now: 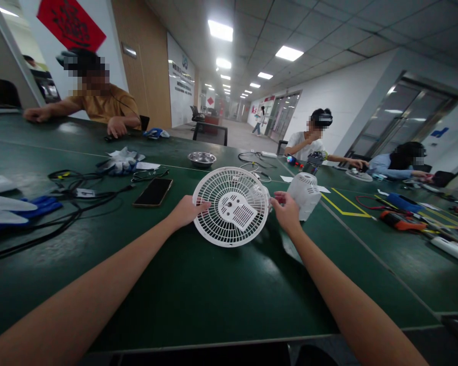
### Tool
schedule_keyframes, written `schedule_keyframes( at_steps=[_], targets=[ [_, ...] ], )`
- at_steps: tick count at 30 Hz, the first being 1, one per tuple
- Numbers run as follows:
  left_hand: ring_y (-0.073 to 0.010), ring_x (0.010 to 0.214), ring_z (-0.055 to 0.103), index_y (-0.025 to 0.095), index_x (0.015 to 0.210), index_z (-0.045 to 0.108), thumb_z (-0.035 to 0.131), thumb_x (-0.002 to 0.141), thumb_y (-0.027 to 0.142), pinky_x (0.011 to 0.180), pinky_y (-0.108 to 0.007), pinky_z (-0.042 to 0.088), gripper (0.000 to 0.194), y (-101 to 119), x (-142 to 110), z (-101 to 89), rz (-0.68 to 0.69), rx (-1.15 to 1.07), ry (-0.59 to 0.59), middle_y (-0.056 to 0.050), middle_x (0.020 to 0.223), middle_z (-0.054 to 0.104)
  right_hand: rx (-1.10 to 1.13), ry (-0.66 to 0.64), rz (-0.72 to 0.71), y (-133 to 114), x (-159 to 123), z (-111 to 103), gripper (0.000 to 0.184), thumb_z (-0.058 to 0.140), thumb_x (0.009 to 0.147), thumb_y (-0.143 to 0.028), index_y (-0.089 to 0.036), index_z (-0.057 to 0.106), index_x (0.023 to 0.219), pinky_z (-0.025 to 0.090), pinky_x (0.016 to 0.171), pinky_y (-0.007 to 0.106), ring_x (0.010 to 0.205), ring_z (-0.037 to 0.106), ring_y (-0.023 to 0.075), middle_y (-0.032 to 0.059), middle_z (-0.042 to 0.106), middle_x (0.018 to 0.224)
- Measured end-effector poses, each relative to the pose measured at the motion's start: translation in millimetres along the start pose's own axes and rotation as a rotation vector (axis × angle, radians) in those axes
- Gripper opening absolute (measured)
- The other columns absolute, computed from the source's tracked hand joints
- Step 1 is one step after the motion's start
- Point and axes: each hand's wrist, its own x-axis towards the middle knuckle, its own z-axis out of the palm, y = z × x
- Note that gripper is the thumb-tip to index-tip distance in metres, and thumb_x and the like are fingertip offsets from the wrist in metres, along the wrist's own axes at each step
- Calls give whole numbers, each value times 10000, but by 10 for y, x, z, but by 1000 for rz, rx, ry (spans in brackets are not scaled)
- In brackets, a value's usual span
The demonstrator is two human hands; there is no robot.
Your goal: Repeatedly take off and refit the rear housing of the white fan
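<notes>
A round white fan grille (231, 206) with a barcode label at its middle is tilted up off the green table (198, 290). My left hand (187, 210) grips its left rim. My right hand (286, 211) grips its right rim. Just behind my right hand stands a white fan motor housing (306, 193).
A black phone (153, 191), black cables (72, 195), white gloves (122, 161) and a steel bowl (201, 159) lie to the left and behind. Tools and a power strip (452, 249) sit at right. Three other people sit around the table.
</notes>
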Motion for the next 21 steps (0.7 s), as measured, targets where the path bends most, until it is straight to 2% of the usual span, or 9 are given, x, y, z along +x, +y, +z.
schedule_keyframes(
  at_steps=[1,3,6,8,10,13,17,21],
  targets=[
    [-249,794,744,159,895,750,708,850,468,784,-377,572,314,-7,3,-2,-1,2,0,-85,846,778,110,-73,57,-43,-35,16,404,624,807,-522,-179,673,1015,556,850,441,859,671,259,101,722,943],
    [-251,806,746,157,923,746,701,855,475,787,-382,574,328,-20,5,-4,-1,-1,-6,-87,864,781,374,-308,228,-144,-147,85,373,590,841,-554,-200,661,936,575,737,399,757,672,230,63,717,848],
    [-253,817,746,156,940,741,687,864,488,794,-389,574,345,-36,8,-4,13,-1,-15,-91,889,783,702,-709,502,-318,-355,214,383,574,884,-571,-231,652,1043,589,701,385,751,698,213,46,743,914],
    [-254,817,745,158,934,743,692,857,498,801,-391,571,353,-50,18,-5,18,2,-13,-96,898,784,860,-830,617,-421,-460,272,401,527,926,-574,-229,647,1092,601,761,397,813,717,211,56,753,989],
    [-259,822,745,156,933,746,708,838,511,801,-394,569,369,-65,32,-7,13,-1,-7,-102,907,784,974,-862,682,-490,-517,295,395,496,958,-551,-222,645,1118,599,839,403,905,725,212,65,753,1068],
    [-268,834,744,155,944,745,731,806,545,790,-397,568,414,-80,45,-6,-9,-17,-2,-106,920,785,1055,-820,722,-529,-547,298,338,503,973,-501,-232,647,1116,597,879,390,998,716,210,54,748,1130],
    [-254,831,734,151,981,733,696,822,602,768,-380,558,480,-78,36,7,-42,-104,-8,-103,922,781,1078,-747,718,-534,-571,317,319,529,956,-497,-242,646,1108,607,804,373,956,720,214,45,754,1092],
    [-213,699,677,134,937,732,520,859,756,637,-332,506,662,-100,62,11,-63,-196,30,-110,846,758,1066,-593,605,-575,-584,338,297,635,888,-469,-265,598,1101,600,706,357,859,714,209,17,743,1025]
  ],
)
